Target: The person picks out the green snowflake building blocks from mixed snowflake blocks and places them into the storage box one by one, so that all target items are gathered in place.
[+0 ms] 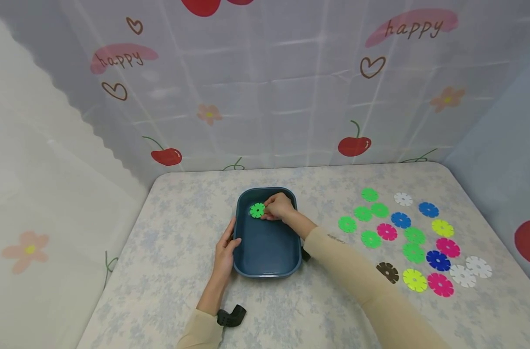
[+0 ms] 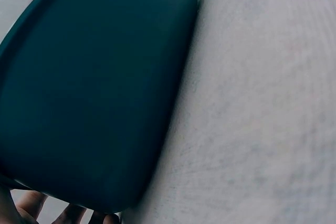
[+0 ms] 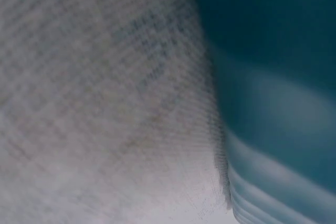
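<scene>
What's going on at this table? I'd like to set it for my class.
A person's right hand pinches a green notched disc over the floor of a blue tray, while the left hand grips the tray's left rim. More discs, among them green, pink, yellow, blue and white ones, lie spread on the table to the tray's right.
</scene>
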The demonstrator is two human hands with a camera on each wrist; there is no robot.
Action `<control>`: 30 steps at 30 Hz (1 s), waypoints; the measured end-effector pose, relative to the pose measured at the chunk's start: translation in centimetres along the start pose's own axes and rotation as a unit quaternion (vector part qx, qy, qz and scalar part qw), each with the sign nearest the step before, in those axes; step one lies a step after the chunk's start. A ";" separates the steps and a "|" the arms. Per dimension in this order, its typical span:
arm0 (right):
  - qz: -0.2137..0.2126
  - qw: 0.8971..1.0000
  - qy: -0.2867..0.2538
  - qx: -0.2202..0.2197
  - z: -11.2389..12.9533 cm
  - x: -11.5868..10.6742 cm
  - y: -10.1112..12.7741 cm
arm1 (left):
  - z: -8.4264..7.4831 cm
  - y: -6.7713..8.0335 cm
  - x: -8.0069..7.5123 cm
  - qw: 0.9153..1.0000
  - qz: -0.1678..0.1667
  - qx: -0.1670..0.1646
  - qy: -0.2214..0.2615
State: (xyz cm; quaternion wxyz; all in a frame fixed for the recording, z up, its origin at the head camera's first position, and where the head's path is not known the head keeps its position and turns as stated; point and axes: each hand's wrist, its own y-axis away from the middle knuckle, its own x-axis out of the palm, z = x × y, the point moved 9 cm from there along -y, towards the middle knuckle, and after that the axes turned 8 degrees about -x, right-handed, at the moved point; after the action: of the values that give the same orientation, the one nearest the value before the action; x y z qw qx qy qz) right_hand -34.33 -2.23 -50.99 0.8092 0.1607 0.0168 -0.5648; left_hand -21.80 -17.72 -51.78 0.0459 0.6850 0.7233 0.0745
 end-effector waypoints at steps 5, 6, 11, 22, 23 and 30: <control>-0.003 1.000 0.008 0.003 -0.1 0.0 -0.1 | -0.1 0.1 0.0 1.000 0.003 0.005 -0.003; -0.004 1.000 0.008 0.003 -0.2 0.0 -0.1 | -0.1 0.1 0.0 1.000 0.003 0.006 -0.003; -0.004 1.000 0.008 0.007 -0.3 0.1 0.0 | -0.1 0.1 0.1 1.000 0.006 0.003 0.002; -0.014 0.999 0.036 -0.011 0.0 -0.1 0.1 | -0.3 0.1 0.2 1.000 0.007 0.003 0.004; -0.013 0.999 0.038 -0.018 0.1 -0.1 0.1 | -0.3 0.1 0.2 1.000 0.006 0.003 0.003; 0.080 0.993 0.003 -0.082 1.8 0.8 1.1 | -0.3 0.1 0.1 1.000 0.000 0.007 -0.002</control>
State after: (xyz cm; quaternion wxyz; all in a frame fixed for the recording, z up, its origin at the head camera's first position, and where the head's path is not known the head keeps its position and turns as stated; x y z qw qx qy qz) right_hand -33.28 -3.12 -49.20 0.8624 0.0967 0.0526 -0.4941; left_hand -21.74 -17.65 -51.50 0.0430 0.6855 0.7236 0.0680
